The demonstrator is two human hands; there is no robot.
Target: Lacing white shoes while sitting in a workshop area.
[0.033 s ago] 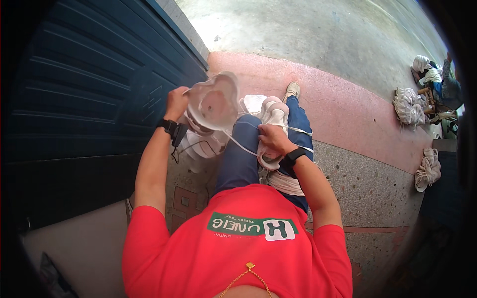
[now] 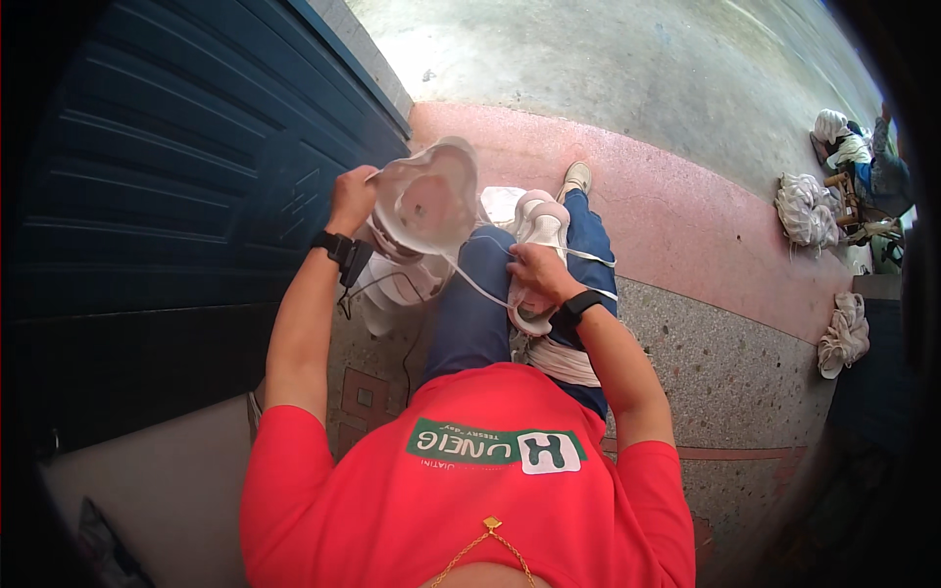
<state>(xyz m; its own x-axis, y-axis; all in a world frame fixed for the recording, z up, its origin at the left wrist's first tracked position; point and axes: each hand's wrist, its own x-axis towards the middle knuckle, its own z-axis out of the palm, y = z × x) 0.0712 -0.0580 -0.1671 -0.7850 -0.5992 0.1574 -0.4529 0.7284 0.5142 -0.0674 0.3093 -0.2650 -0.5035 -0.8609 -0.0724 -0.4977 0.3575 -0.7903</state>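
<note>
My left hand [image 2: 352,201] is closed on the edge of a white, curved piece like a shoe upper [image 2: 428,201], held up over my left knee and slightly blurred. A second white upper [image 2: 545,230] lies along my right thigh, with my right hand [image 2: 542,271] closed on its near part. Between the two pieces runs a narrow white strip [image 2: 480,287]. A thin thread also stretches from my right hand toward the left piece. My right fingertips are partly hidden. More white pieces [image 2: 390,297] sit low beside my left leg, partly covered by the raised one.
A dark blue panelled door [image 2: 186,167] stands close on my left. Bundles of white pieces [image 2: 809,210] lie at the far right, with another bundle [image 2: 844,335] nearer. White bands [image 2: 588,257] cross my right leg. A dark cord [image 2: 407,363] hangs beside my left leg.
My left hand has shifted slightly right and upward with its white upper. My right hand and the upper on my thigh stay in place.
</note>
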